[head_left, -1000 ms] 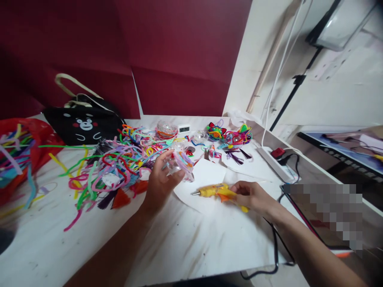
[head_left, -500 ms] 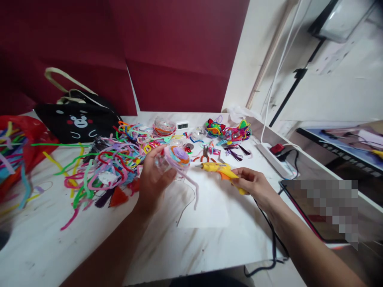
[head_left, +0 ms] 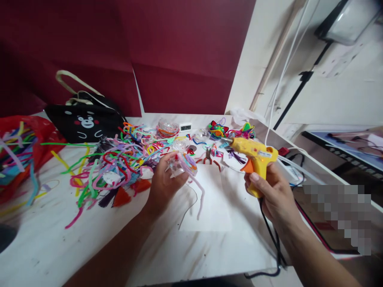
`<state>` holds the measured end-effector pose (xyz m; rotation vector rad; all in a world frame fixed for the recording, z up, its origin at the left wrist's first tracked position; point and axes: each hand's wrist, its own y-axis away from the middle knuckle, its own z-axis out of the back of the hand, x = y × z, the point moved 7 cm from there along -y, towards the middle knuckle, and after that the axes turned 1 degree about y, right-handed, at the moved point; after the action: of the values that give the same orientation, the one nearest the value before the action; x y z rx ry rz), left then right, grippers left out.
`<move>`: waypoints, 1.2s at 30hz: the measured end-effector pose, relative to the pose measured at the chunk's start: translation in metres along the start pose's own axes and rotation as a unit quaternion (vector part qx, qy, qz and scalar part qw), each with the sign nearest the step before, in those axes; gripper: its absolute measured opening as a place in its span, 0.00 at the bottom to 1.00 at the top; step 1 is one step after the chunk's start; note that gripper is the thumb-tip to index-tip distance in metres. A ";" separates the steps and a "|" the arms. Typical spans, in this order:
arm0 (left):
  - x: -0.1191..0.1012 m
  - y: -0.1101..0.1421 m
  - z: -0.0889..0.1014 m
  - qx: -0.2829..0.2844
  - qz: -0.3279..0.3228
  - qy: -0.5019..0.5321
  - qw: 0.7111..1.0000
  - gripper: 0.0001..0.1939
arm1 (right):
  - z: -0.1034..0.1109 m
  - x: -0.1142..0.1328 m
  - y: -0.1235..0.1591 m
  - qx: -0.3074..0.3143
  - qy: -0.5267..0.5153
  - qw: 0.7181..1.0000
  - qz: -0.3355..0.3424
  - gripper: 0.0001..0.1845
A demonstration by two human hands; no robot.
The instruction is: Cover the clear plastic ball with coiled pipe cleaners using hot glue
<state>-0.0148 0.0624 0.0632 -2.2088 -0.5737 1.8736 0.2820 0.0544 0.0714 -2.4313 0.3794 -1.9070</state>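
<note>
My left hand (head_left: 167, 179) is closed around a clear plastic ball (head_left: 178, 164) with coiled purple, orange and blue pipe cleaner on its side. A loose lilac pipe cleaner (head_left: 200, 195) trails from the ball over a white sheet of paper (head_left: 214, 215). In my right hand (head_left: 271, 187) is a yellow hot glue gun (head_left: 254, 153) with an orange trigger, held upright by its handle. Its nozzle points left, apart from the ball. A black cord (head_left: 269, 227) hangs from the handle.
A heap of coloured pipe cleaners (head_left: 110, 167) spreads to the left, before a black bag (head_left: 85, 123). Pliers (head_left: 208, 156), a small digital clock (head_left: 185, 127) and a colourful finished-looking ball (head_left: 218, 129) stand behind. A power strip (head_left: 291, 171) lies at right.
My right hand has lifted the glue gun up and to the right, away from the ball, and turned it more upright. The ball has tilted in my left hand, its coil facing more rightward.
</note>
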 end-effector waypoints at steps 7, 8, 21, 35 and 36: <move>0.004 0.001 0.000 -0.014 0.008 -0.041 0.999 0.29 | -0.009 0.001 0.027 0.044 0.087 0.994 0.049 0.18; 0.002 0.001 -0.001 -0.012 0.008 -0.043 0.999 0.29 | -0.010 0.000 0.030 0.042 0.102 0.992 0.056 0.17; -0.001 0.008 -0.006 0.010 0.016 -0.116 0.993 0.29 | -0.034 -0.001 0.046 0.110 0.239 0.930 0.257 0.18; 0.000 0.012 -0.006 0.015 -0.022 -0.145 0.989 0.27 | -0.047 0.007 0.053 0.117 0.321 0.880 0.329 0.14; -0.001 0.012 -0.006 0.018 -0.024 -0.146 0.989 0.27 | -0.047 0.008 0.053 0.117 0.324 0.878 0.333 0.14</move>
<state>-0.0067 0.0520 0.0604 -1.8928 -0.6274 2.1791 0.2293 0.0073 0.0813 -1.1994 0.8099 -2.1588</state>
